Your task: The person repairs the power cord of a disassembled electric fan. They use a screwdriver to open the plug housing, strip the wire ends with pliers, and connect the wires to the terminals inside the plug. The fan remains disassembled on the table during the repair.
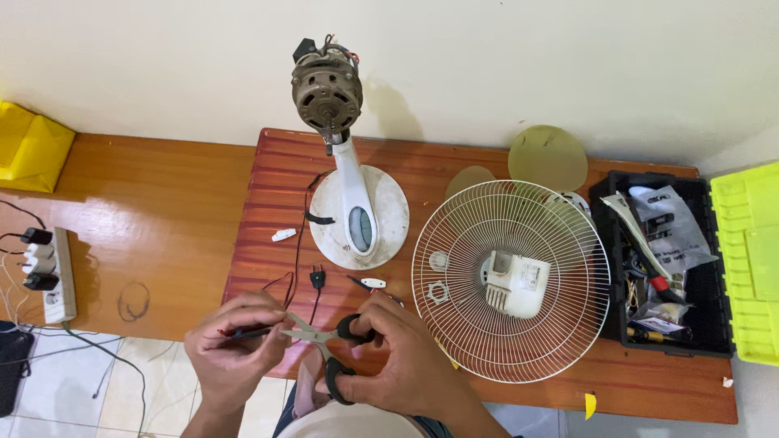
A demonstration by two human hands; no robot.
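Observation:
My right hand [402, 357] grips black-handled scissors [324, 337], their blades open and pointing left. My left hand [231, 345] pinches a thin red and black wire [280, 284] between the blades' tips. That wire runs up the reddish wooden board [268, 203] toward a stripped white fan stand [357, 207] with its bare motor [326, 91] upright at the far edge. A small black plug piece [317, 278] lies just beyond my hands.
A white wire fan grille [471, 243] holding a white plastic housing [517, 284] lies on the right. Beyond it stands an open black toolbox [714, 276] with a yellow-green lid. A power strip [49, 272] sits on the left table, near a yellow object [28, 146].

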